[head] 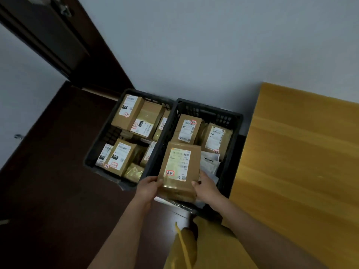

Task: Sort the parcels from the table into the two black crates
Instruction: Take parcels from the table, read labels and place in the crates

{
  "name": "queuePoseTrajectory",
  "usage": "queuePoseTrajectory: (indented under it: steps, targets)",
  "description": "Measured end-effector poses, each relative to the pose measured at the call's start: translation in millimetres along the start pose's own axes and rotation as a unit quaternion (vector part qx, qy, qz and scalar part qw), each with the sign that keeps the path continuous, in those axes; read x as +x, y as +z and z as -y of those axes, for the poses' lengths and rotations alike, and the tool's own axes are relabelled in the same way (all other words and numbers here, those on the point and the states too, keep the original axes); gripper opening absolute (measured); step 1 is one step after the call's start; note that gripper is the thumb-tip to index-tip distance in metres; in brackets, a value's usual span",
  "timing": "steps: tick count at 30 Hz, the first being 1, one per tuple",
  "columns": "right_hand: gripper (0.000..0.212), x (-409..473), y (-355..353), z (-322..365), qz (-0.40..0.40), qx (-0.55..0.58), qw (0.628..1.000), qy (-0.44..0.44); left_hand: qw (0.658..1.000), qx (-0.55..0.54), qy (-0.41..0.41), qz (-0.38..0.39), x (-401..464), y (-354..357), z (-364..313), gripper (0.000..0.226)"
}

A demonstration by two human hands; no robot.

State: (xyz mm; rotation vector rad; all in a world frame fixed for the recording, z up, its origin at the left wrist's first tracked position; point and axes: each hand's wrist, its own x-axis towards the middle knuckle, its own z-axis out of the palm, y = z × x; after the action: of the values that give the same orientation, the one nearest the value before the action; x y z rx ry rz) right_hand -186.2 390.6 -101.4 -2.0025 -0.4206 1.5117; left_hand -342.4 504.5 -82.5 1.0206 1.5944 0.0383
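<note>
Holding a stiff, seemingly light cardboard parcel (179,167); left hand (148,188) and right hand (205,188) are pinching its near corners over the right black crate (231,121).

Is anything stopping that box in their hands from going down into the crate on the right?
Nothing visible blocks it. Both hands, left hand and right hand, hold the parcel over the right crate, whose near part holds only flat white packets.

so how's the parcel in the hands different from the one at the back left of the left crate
The held parcel is gripped at its near end by the left hand and right hand over the right crate; the back-left parcel lies in the left crate, untouched. The back-left parcel's label has a black patch; the held parcel's does not. Both are brown cardboard with white labels and a red-outlined mark.
</note>
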Motion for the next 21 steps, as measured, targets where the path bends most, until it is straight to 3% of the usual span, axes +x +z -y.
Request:
queuePoseTrajectory:
  steps: [8, 12, 14, 17, 21]
  targets:
    - [0.067, 58.0, -43.6, -8.4, -0.135, 0.029, 0.990, 0.030, 0.991, 0.038, 0.039, 0.124, 66.8, 76.0, -48.6, 0.011]
    - [0.082, 96.4, -60.7, -13.4, -0.198, 0.012, 0.980, 0.002, 0.977, 0.054, 0.095, 0.182, 115.2, 114.9, -62.6, 0.048]
    - [0.090, 115.0, -61.5, -20.6, -0.223, -0.064, 0.972, -0.026, 0.957, 0.109, 0.143, 0.229, 139.4, 131.6, -61.6, 0.057]
    - [0.083, 140.4, -55.3, -34.0, -0.163, -0.189, 0.968, -0.020, 0.915, 0.207, 0.173, 0.299, 163.7, 150.5, -56.8, 0.066]
    - [0.085, 158.7, -48.5, -42.7, -0.095, -0.241, 0.966, 0.016, 0.883, 0.278, 0.197, 0.323, 190.5, 164.6, -51.0, 0.075]
